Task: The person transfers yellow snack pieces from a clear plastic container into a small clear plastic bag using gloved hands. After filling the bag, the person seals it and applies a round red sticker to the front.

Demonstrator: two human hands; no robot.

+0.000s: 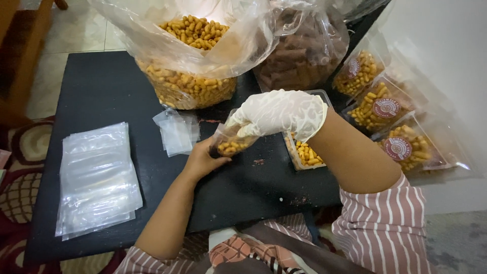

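Black table (101, 86) is taking up most of the view, w/ a person sitting at its near edge in a pink striped top. At the far side two big clear bulk bags are slumping open: one of yellow snack pieces (190, 61), one of brown sticks (299, 56) just to its right. Sealed snack packs (390, 116) are leaning in a row along the right edge. A stack of empty clear pouches (96, 177) is lying flat at the left, well apart from the hands; a few loose pouches (175, 132) are lying nearer the middle.

A clear tub (304, 152) of yellow pieces is sitting just beyond the right wrist, partly hidden by the glove.

Small pouch (231, 142), part-filled w/ yellow pieces, is sitting between both hands, long axis tilting up and away toward the right. Bare left hand (203, 160) is cupping its bottom from below-left, fingers curling round it. Gloved right hand (279, 114) is coming over the top, fingertips bunching together at the pouch mouth; can't tell if they're pinching pieces or the film. Right hand is the nearer to the opening.
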